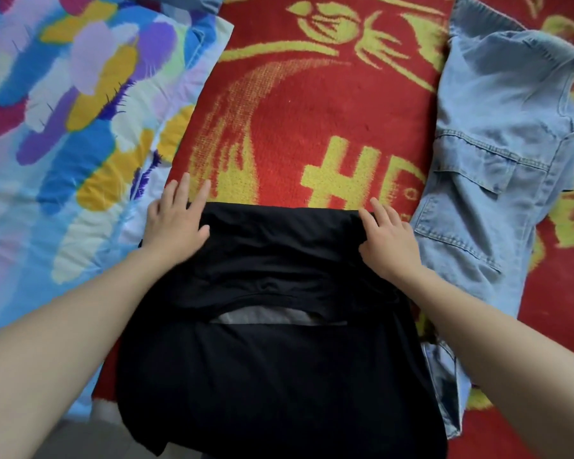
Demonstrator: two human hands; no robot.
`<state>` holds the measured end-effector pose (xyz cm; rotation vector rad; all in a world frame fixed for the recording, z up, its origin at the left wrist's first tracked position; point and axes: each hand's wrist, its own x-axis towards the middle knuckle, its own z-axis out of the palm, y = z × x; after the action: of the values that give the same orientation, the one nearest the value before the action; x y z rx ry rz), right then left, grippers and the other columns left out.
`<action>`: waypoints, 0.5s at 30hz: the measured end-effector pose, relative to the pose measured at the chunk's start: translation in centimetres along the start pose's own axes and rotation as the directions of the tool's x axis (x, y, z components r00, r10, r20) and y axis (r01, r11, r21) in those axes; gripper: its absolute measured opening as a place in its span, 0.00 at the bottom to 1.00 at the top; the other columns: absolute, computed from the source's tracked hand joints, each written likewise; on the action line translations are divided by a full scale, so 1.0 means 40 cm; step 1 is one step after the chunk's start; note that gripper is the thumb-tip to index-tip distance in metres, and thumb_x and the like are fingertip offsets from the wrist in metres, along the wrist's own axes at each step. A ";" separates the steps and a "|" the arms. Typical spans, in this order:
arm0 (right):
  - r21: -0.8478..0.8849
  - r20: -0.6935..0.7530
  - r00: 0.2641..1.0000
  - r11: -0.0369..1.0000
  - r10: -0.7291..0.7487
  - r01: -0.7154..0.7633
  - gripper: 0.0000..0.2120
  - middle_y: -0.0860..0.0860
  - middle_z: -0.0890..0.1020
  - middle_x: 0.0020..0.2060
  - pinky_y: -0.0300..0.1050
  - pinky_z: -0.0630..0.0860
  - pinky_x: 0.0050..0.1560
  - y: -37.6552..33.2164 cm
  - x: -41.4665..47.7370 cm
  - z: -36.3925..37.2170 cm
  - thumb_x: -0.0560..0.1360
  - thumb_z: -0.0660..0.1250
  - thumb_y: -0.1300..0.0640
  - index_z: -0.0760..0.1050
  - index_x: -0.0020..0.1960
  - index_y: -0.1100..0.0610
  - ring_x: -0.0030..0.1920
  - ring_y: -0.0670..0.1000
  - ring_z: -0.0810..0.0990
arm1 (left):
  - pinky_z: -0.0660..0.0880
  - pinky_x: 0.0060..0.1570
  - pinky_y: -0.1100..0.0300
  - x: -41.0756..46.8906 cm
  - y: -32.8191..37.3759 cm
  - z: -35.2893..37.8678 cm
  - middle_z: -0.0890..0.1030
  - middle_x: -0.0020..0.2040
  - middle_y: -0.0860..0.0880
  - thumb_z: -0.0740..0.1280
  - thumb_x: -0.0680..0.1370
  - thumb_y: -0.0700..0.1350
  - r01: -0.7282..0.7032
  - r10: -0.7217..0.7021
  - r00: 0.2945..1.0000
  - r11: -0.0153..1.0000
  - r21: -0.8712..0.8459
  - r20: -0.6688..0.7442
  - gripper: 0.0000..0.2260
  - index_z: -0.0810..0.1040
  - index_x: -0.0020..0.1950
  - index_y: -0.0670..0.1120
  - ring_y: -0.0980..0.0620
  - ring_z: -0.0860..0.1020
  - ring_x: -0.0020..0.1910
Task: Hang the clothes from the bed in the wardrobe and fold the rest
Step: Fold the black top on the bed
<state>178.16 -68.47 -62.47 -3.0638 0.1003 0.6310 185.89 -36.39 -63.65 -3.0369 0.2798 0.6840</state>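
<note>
Our left hand (176, 223) flat, fingers straight, pressing far-left corner of black garment (279, 359); our right hand (390, 238) likewise flat on far-right corner. Denim garment (497, 160) just beside, on red blanket (312, 127).

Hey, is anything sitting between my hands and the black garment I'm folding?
Nothing visible. The left hand and right hand both rest directly on the black garment at its far edge. The denim lies alongside on the right and the quilt on the left, neither in between.
</note>
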 end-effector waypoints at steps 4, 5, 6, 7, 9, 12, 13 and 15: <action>-0.025 0.147 0.989 1.000 0.000 0.004 0.36 0.53 0.53 0.76 0.55 0.60 0.68 0.044 0.077 -0.001 0.75 0.60 0.63 0.44 0.77 0.55 0.74 0.57 0.55 | 0.59 0.66 0.43 0.088 -0.045 -0.015 0.64 0.73 0.45 0.67 0.74 0.45 0.028 -0.020 0.987 0.998 -0.049 0.160 0.39 0.46 0.77 0.54 0.45 0.62 0.72; -0.024 0.141 0.990 1.000 0.022 -0.018 0.36 0.54 0.59 0.74 0.55 0.61 0.66 0.045 0.081 0.001 0.75 0.59 0.64 0.45 0.77 0.55 0.71 0.58 0.59 | 0.62 0.64 0.45 0.095 -0.054 -0.020 0.67 0.70 0.45 0.67 0.73 0.43 0.035 -0.023 0.983 0.997 -0.064 0.180 0.38 0.49 0.77 0.54 0.45 0.66 0.69; -0.037 0.125 0.991 0.998 0.048 -0.043 0.34 0.56 0.65 0.71 0.54 0.62 0.65 0.043 0.081 0.013 0.75 0.59 0.64 0.48 0.76 0.57 0.68 0.59 0.63 | 0.63 0.62 0.46 0.097 -0.057 -0.018 0.69 0.69 0.45 0.67 0.73 0.43 0.042 -0.032 0.979 0.998 -0.046 0.201 0.36 0.54 0.77 0.54 0.45 0.68 0.67; -0.067 0.083 0.994 0.996 0.065 -0.060 0.30 0.57 0.69 0.67 0.54 0.63 0.63 0.041 0.078 0.024 0.75 0.60 0.63 0.54 0.74 0.58 0.65 0.59 0.65 | 0.63 0.61 0.47 0.098 -0.057 -0.018 0.72 0.66 0.45 0.67 0.73 0.43 0.039 -0.038 0.980 0.999 -0.002 0.197 0.32 0.60 0.75 0.53 0.44 0.70 0.66; -0.110 0.014 0.995 0.989 0.097 -0.095 0.16 0.57 0.75 0.58 0.52 0.63 0.58 0.039 0.072 0.034 0.74 0.61 0.62 0.69 0.62 0.60 0.59 0.59 0.69 | 0.62 0.59 0.49 0.099 -0.053 -0.019 0.79 0.55 0.46 0.65 0.73 0.42 0.031 -0.043 0.987 0.996 0.078 0.153 0.16 0.75 0.61 0.50 0.44 0.74 0.59; -0.025 -0.032 0.984 0.984 0.177 -0.177 0.08 0.58 0.76 0.52 0.50 0.63 0.52 0.060 0.087 0.001 0.72 0.63 0.62 0.76 0.51 0.60 0.56 0.59 0.69 | 0.62 0.57 0.52 0.105 -0.057 -0.060 0.78 0.40 0.47 0.65 0.74 0.43 0.000 -0.013 0.996 0.987 0.158 0.083 0.03 0.78 0.41 0.48 0.43 0.77 0.52; 0.015 -0.051 0.979 0.980 0.198 -0.198 0.09 0.59 0.76 0.52 0.50 0.64 0.52 0.074 0.099 -0.020 0.71 0.64 0.62 0.77 0.50 0.61 0.57 0.60 0.69 | 0.64 0.53 0.53 0.112 -0.063 -0.078 0.78 0.41 0.45 0.66 0.73 0.43 -0.019 0.013 0.999 0.986 0.166 0.042 0.03 0.79 0.41 0.48 0.42 0.77 0.52; 0.103 -0.080 0.968 0.968 0.236 -0.228 0.10 0.60 0.75 0.54 0.52 0.67 0.53 0.104 0.122 -0.065 0.71 0.65 0.63 0.77 0.52 0.61 0.59 0.61 0.68 | 0.64 0.44 0.55 0.130 -0.071 -0.121 0.79 0.47 0.41 0.68 0.73 0.42 -0.041 0.048 0.998 0.991 0.130 -0.049 0.04 0.81 0.47 0.48 0.39 0.76 0.52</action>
<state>183.40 -73.00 -62.00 -3.0139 0.4819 0.4766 193.07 -34.76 -61.55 -2.9369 0.3787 0.5664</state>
